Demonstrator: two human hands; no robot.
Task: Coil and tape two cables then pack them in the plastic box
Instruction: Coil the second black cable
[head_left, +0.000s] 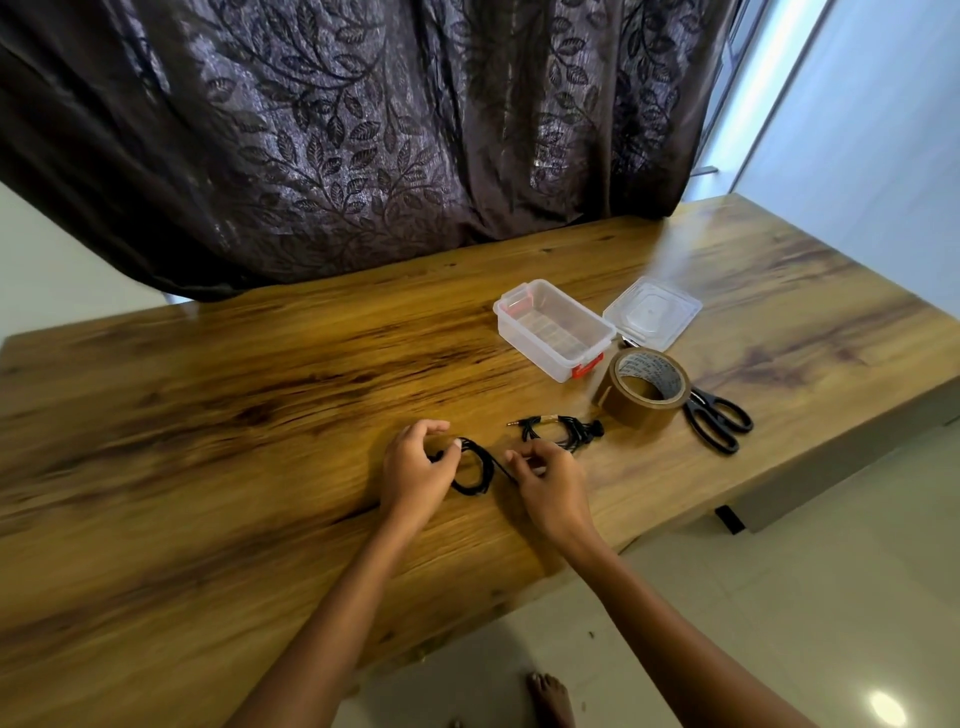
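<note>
A black cable (475, 470) is looped into a small coil on the wooden table (260, 415). My left hand (415, 467) pinches the coil at its top left. My right hand (550, 483) pinches the cable's loose end just right of the coil. A second black cable (558, 428), bundled and with a gold plug, lies behind my right hand. The clear plastic box (553, 330) stands open farther back, with its lid (652, 310) lying beside it. A roll of brown tape (644, 394) sits to the right of the box.
Black scissors (719, 418) lie right of the tape roll, near the table's right edge. A dark leaf-patterned curtain (337, 130) hangs behind the table. Tiled floor (779, 597) shows at the lower right, with a bare foot (550, 699) below the table's front edge.
</note>
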